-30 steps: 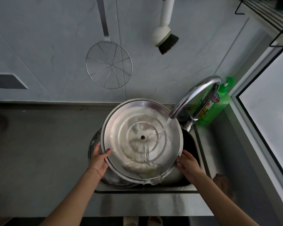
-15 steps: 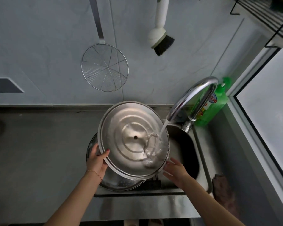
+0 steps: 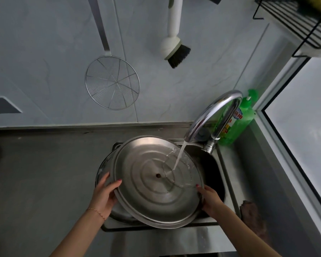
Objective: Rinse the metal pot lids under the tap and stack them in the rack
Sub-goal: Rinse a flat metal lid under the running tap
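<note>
moved: lid [image 3: 156,184] slid right, stream now right of centre
lids: one, round ridged steel
grip: left hand [image 3: 104,195], right hand [image 3: 209,199] clutching rim

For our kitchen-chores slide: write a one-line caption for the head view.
Both hands, left hand and right hand, tilt a metal lid under the running tap.

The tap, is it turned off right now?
No, a stream of water runs from the tap onto the lid.

Skimmer [image 3: 112,83], brush [image 3: 175,50], soap bottle [image 3: 239,125]
</note>
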